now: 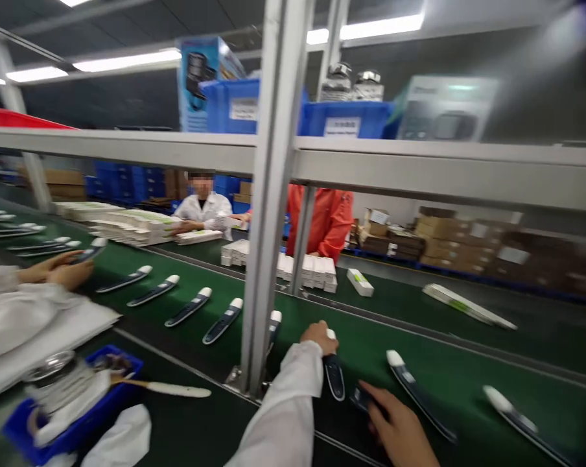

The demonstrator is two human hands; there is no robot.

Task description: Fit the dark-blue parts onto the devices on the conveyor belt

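Observation:
On the green conveyor belt, my left hand (317, 337) in a white sleeve closes over the white-tipped end of a slim dark blue handheld device (335, 379), whose rounded end points toward me. My right hand (397, 421), lower and to the right, grips another dark device (360, 398) between thumb and fingers; much of it is hidden and blurred. To the right of my hands lie a similar white-tipped device (419, 395) and one more (521, 425). Several like them form a row to the left, among them a nearby device (223, 321).
A metal post (268, 194) rises just left of my left arm, carrying a shelf beam (443, 168). A co-worker's hands (62, 267) hold a device at far left. A blue tray (74, 415) with a brush (176, 389) sits lower left. White boxes (312, 272) and people stand beyond.

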